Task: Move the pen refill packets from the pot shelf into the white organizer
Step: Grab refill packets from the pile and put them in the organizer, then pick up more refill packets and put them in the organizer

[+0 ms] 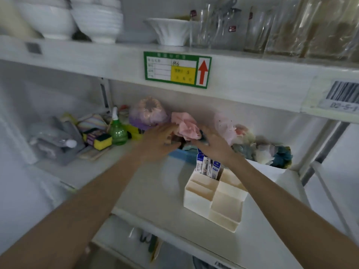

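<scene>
- While several pen refill packets stand upright in a rear compartment of the white organizer, both bare arms stretch past it toward the back of the shelf.
- The organizer sits on the shelf with its other compartments showing only their pale walls; the packets' blue-and-white tops rise above its rim.
- Just behind the organizer, the right hand lies palm down with its fingers spread among bunched cloths; motion blur hides whether they grip anything.
- Beyond the organizer and to its left, the left hand reaches in the same way, its fingers blurred against a pink cloth, so its grip cannot be told either.
- A blue box lies flat between the hands and the organizer.
- Behind and to the right of the organizer, grey, white and teal rags are heaped on the shelf.
- Far to the organizer's left stand a green spray bottle and a yellow sponge.
- On the board above the organizer, a green-framed label bears a red arrow; white bowls and drinking glasses stand higher up.
</scene>
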